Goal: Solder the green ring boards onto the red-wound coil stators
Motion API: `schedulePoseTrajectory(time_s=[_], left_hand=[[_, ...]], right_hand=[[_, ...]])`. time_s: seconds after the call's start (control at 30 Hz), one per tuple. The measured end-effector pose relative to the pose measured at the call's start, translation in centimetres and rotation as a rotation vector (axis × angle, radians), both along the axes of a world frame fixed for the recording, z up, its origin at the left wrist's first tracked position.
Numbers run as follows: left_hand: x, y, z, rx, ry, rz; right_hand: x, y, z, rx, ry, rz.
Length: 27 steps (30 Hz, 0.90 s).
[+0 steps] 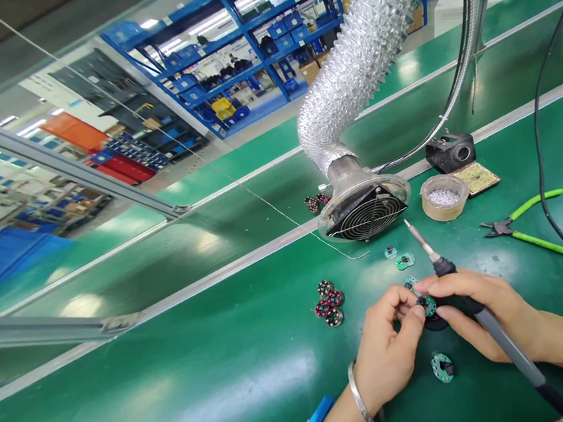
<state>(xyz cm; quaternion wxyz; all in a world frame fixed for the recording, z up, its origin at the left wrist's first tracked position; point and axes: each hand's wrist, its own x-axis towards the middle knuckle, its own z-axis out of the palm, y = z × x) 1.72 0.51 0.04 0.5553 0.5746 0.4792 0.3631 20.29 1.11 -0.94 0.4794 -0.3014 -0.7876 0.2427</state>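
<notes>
Board [428, 305] is sitting between my hands, over the big green bench [219, 385]. Beyond it, the fan [370, 215] is facing my way. My left hand [386, 347] is pinching the board's edge. My right hand [492, 303] is gripping the iron [501, 337], with thumb and finger reaching the board's other side. The iron's tip is pointing forward and left. I think I am lining the board up; next is calling for steady fingers. Its green face is looking up; being round, it is showing no long axis.
</notes>
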Motion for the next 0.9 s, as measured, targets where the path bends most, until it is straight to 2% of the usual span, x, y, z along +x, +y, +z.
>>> schedulePoseTrajectory(time_s=[0.13, 0.37, 0.5, 0.67, 0.73, 0.9], left_hand=[[0.0, 0.0, -0.1, -0.029, -0.073, 0.032], [-0.3, -0.1, -0.4, 0.063, -0.012, 0.034], [-0.4, -0.2, -0.6, 0.084, 0.029, 0.004], [-0.5, -0.1, -0.5, 0.105, 0.072, -0.034], [-0.8, 0.2, -0.4, 0.158, 0.129, -0.042], [-1.9, 1.2, -0.3, 0.461, 0.353, -0.117]], right_hand=[[-0.2, 0.2, -0.3, 0.046, -0.038, 0.021], [0.1, 0.3, -0.3, 0.098, -0.115, -0.031], [0.0, 0.2, -0.1, 0.103, -0.103, 0.016], [0.3, 0.4, -0.1, 0.068, -0.144, 0.146], [1.0, 0.6, -0.1, 0.058, -0.178, 0.113], [3.0, 1.5, -0.5, 0.017, -0.187, -0.090]])
